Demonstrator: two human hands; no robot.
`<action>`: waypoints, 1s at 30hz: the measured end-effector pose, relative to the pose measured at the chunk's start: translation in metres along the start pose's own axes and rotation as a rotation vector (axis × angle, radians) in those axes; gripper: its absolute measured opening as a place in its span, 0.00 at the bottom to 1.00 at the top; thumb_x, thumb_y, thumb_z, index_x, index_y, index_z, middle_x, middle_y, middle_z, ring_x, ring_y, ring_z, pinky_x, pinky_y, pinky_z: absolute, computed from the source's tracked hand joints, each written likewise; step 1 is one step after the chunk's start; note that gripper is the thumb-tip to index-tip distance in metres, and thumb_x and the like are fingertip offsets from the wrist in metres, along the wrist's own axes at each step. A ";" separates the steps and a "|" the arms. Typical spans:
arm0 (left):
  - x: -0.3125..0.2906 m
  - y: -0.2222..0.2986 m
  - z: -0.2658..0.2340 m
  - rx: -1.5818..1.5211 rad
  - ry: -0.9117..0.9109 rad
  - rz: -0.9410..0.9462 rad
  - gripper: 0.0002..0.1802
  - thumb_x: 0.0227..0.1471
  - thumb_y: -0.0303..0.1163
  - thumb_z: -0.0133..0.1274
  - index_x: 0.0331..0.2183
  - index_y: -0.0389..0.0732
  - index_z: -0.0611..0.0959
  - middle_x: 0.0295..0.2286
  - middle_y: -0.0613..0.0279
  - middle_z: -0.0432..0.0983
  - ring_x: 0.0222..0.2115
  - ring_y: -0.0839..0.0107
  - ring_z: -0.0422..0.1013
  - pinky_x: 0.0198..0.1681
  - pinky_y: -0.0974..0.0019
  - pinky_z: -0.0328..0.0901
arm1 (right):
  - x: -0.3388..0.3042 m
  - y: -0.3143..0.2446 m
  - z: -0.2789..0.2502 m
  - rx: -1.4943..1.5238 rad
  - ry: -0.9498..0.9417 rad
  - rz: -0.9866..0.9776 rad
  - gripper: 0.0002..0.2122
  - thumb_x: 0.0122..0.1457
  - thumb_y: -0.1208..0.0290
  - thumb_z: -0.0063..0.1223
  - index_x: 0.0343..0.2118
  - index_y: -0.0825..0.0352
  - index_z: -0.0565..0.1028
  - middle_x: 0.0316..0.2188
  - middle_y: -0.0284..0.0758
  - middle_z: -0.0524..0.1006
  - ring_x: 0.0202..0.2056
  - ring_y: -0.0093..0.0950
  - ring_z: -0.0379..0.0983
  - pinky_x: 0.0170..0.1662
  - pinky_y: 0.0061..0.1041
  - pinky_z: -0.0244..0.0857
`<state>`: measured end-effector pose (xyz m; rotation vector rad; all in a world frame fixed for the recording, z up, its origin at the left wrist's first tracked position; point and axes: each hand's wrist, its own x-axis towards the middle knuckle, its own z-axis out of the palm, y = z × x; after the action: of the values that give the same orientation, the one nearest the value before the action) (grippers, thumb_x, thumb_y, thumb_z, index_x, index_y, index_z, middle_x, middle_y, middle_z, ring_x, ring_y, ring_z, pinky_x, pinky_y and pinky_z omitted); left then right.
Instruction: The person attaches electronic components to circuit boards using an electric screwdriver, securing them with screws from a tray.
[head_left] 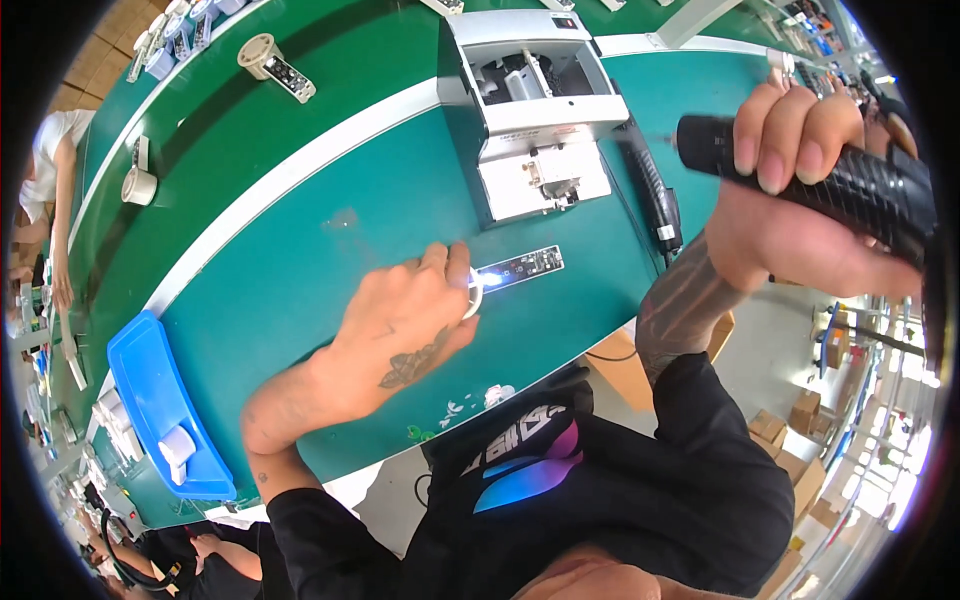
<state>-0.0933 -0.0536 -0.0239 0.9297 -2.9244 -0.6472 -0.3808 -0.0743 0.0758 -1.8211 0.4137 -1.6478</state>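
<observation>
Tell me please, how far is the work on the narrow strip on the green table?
Done: the strip lies flat on the green table. In hand: the left hand pins its near end, where a white ring sits; the right hand holds a black power tool raised, away from the strip. Left: the tool has not yet met the strip.

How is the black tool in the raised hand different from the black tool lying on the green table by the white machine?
The carbon-patterned tool is gripped in the right hand, lifted off the table; the corded tool lies flat, untouched. The held one looks thicker, partly from being nearer the camera; the lying one is slimmer, tapering to a pale tip. Both are black and rod-shaped.
</observation>
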 end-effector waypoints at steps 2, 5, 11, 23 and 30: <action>0.001 -0.001 -0.001 -0.019 -0.009 0.011 0.25 0.46 0.33 0.63 0.41 0.26 0.74 0.29 0.50 0.73 0.27 0.59 0.76 0.26 0.61 0.71 | -0.009 0.002 -0.009 0.000 -0.136 0.201 0.48 0.42 0.14 0.25 0.35 0.65 0.70 0.19 0.31 0.66 0.17 0.23 0.63 0.20 0.25 0.58; 0.002 -0.001 0.000 0.015 -0.004 0.003 0.25 0.46 0.33 0.63 0.41 0.26 0.74 0.29 0.49 0.72 0.27 0.59 0.76 0.26 0.62 0.71 | -0.022 0.033 0.044 -0.099 0.323 0.337 0.53 0.49 0.18 0.18 0.61 0.67 0.57 0.19 0.34 0.65 0.14 0.25 0.60 0.18 0.27 0.58; 0.001 -0.001 -0.002 0.015 0.004 -0.001 0.26 0.45 0.34 0.63 0.42 0.26 0.74 0.31 0.48 0.72 0.27 0.59 0.77 0.26 0.62 0.70 | -0.034 0.047 0.053 -0.002 0.397 0.348 0.55 0.45 0.15 0.17 0.59 0.66 0.59 0.18 0.36 0.66 0.14 0.26 0.60 0.19 0.28 0.59; 0.003 -0.003 0.000 0.015 -0.008 0.000 0.27 0.45 0.35 0.63 0.42 0.26 0.74 0.30 0.49 0.72 0.27 0.59 0.77 0.26 0.63 0.71 | -0.042 0.057 0.047 0.193 0.329 0.345 0.56 0.43 0.15 0.23 0.59 0.66 0.59 0.20 0.37 0.67 0.16 0.28 0.63 0.21 0.29 0.61; 0.005 -0.002 -0.001 -0.001 -0.012 0.010 0.27 0.46 0.34 0.63 0.42 0.25 0.74 0.30 0.49 0.72 0.27 0.58 0.76 0.26 0.62 0.71 | -0.040 0.065 0.041 0.169 0.252 0.338 0.55 0.43 0.15 0.25 0.58 0.66 0.59 0.19 0.37 0.66 0.15 0.28 0.63 0.21 0.29 0.61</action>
<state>-0.0957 -0.0583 -0.0239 0.9144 -2.9369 -0.6561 -0.3360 -0.0879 0.0035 -1.3411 0.6334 -1.6204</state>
